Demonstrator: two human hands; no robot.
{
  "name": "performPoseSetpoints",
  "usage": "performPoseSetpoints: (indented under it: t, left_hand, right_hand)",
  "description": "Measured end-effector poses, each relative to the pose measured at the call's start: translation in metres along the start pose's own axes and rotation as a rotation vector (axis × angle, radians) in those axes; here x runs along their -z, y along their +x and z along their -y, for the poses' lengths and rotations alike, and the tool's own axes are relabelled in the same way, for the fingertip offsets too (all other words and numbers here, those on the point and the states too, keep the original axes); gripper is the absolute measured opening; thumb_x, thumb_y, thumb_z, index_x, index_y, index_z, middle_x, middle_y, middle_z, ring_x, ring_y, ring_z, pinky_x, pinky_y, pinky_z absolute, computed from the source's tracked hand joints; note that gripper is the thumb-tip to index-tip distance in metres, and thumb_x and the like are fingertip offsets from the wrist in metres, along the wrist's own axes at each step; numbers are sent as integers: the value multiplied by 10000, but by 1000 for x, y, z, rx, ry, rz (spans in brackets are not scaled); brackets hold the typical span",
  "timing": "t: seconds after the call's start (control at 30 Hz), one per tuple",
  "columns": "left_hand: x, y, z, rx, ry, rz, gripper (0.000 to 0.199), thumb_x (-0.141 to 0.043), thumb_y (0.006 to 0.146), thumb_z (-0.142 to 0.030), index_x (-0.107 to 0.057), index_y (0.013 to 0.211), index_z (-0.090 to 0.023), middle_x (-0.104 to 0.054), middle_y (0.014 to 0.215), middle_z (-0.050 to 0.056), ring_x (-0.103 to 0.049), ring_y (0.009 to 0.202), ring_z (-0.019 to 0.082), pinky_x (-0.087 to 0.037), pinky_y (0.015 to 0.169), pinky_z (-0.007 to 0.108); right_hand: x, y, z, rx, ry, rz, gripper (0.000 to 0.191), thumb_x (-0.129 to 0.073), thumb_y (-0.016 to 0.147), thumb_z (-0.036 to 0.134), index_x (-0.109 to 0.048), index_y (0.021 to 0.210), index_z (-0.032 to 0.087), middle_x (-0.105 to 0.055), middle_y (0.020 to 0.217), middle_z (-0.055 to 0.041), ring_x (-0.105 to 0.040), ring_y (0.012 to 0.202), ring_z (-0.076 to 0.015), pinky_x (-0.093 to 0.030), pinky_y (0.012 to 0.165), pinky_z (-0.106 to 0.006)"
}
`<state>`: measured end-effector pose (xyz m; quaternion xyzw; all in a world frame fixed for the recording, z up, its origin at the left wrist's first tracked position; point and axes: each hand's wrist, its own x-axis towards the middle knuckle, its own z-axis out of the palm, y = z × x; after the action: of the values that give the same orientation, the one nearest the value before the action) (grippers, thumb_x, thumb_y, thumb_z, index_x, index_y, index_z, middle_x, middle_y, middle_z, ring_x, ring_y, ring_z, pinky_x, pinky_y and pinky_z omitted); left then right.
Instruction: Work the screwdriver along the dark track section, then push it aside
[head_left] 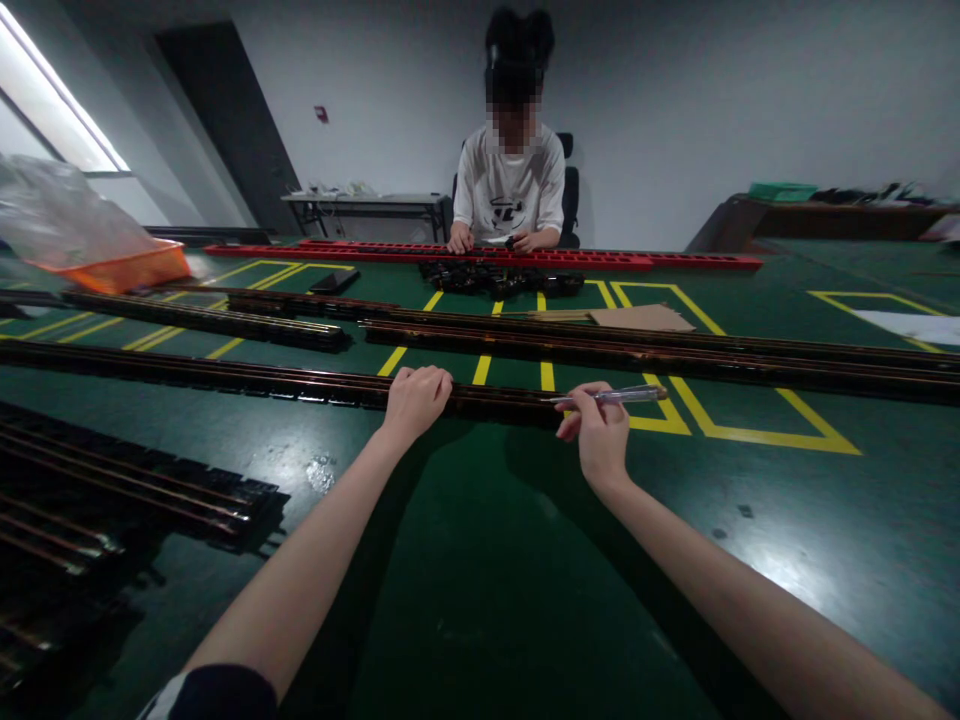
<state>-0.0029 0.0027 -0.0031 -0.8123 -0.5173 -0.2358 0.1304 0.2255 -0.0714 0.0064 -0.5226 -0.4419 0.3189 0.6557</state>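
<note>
Head view: long strip (499, 403) dark, coppery-lined, glossy.

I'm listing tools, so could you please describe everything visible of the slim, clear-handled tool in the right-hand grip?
The slim tool with the clear, plastic-looking handle resembles a screwdriver: a thin, metallic-looking shaft leads into the see-through handle, which ends in a brownish cap. It is held nearly level in the right hand's grip, shaft pointing left by the long, dark, glossy strip; whether the tip touches it is unclear.
</note>
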Motion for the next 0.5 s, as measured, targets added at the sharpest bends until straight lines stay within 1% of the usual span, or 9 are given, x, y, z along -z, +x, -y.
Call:
performPoseSetpoints:
  t: [0.13, 0.3, 0.5]
  left_hand:
    - [-1, -1, -1, -25, 37, -5, 439, -244, 949, -270, -649, 805, -180, -703, 810, 70, -620, 748, 198, -395, 720, 352]
    - [1, -3, -3, -31, 30, -1, 438, -246, 954, -281, -649, 816, -182, -697, 817, 70, -610, 726, 194, -400, 698, 347]
    - [1, -3, -3, -30, 10, 17, 436, -242, 958, -285, -646, 836, -174, -699, 841, 73, -621, 748, 198, -404, 703, 347]
  right_hand:
    - [2, 1, 0, -10, 29, -11, 141, -540, 787, 326, -510, 739, 197, -614, 605, 34, -537, 377, -84, -391, 354, -190]
    - [6, 1, 2, 11, 31, -12, 171, -542, 785, 353, -521, 724, 194, -616, 605, 23, -540, 384, -86, -404, 360, -195]
    - [10, 4, 3, 34, 33, -48, 144, -531, 789, 309, -528, 710, 188, -611, 591, 19, -537, 386, -87, -414, 363, -197]
